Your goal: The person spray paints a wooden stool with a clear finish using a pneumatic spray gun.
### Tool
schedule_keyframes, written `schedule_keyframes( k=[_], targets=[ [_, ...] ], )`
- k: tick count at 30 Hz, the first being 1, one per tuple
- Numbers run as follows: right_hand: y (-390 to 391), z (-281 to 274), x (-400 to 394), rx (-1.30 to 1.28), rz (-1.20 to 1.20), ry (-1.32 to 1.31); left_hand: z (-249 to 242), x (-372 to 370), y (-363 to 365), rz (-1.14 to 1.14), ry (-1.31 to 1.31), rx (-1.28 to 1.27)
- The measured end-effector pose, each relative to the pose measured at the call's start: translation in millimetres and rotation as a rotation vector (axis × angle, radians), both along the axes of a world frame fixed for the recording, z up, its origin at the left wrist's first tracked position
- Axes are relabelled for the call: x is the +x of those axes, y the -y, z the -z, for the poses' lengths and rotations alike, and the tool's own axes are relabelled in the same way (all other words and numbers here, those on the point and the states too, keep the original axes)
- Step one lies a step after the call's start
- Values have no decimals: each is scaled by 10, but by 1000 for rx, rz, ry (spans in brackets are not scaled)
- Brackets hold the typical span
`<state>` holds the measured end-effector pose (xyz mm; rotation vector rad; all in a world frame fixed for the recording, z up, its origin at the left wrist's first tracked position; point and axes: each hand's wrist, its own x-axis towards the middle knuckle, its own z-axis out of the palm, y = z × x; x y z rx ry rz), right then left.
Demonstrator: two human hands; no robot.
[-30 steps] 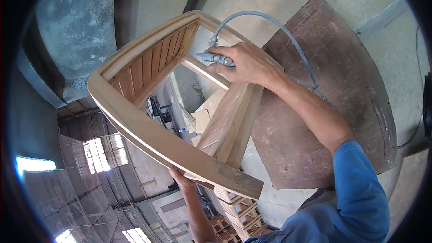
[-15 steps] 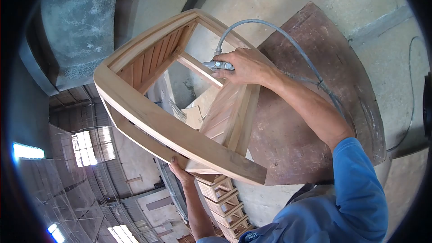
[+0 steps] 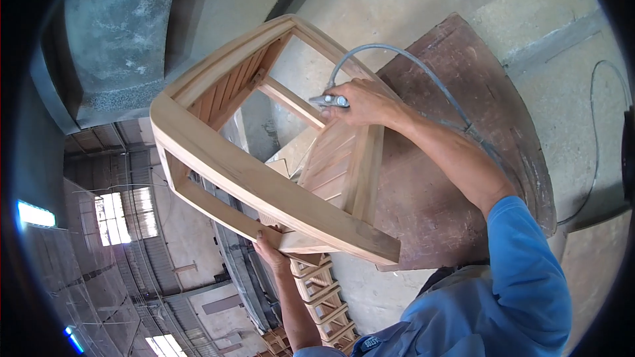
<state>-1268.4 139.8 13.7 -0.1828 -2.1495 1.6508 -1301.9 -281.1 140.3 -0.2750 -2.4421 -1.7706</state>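
Observation:
A pale wooden chair frame with slatted panels is held up at a tilt, partly over a brown board. My left hand grips its lower rail, fingers wrapped around the edge and partly hidden behind the wood. In my right hand is a small metal air blow gun, its tip pointing left over the open middle of the frame. A grey hose runs from the gun in an arc back over my forearm. The closed fingers of my right hand hide part of the gun.
Under the frame and to its right lies the worn brown board. Several similar wooden frames stand in a row below. A thin cable or hose curves along the floor at right. A large bluish-grey panel stands at upper left.
The chair frame has shifted slightly right, and its lower rail shows farther apart from the upper one. My right hand with the blow gun has moved a little right and down.

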Motion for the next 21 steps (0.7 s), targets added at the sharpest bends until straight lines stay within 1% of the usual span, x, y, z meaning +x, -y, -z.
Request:
schedule_keyframes(
  k=[2, 4, 6, 7, 9, 12, 15, 19, 21],
  targets=[
    [-62, -188, -79, -18, 34, -25, -6, 24, -52, -37, 6, 13],
    [-113, -294, -194, -36, 68, -47, -15, 51, -76, -22, -7, 3],
    [-169, -366, -332, -53, 125, -140, -34, 51, -41, -13, 82, -100],
    [-186, -419, -372, -52, 126, -145, -29, 41, -44, -27, 79, -102],
    [-197, -516, -423, -85, 206, -194, -30, 23, -43, -37, 69, -108],
    [-191, -585, -430, -84, 222, -199, -16, 34, -91, -49, 57, -106],
    [-142, -540, -428, -30, 197, -175, -73, -1, -150, -50, 63, -102],
    [-64, -384, -193, 3, 174, -134, -95, -87, -161, -7, 60, -85],
    [-43, -348, -35, -72, 284, -151, -121, -179, -177, -8, 51, -98]
  ],
)
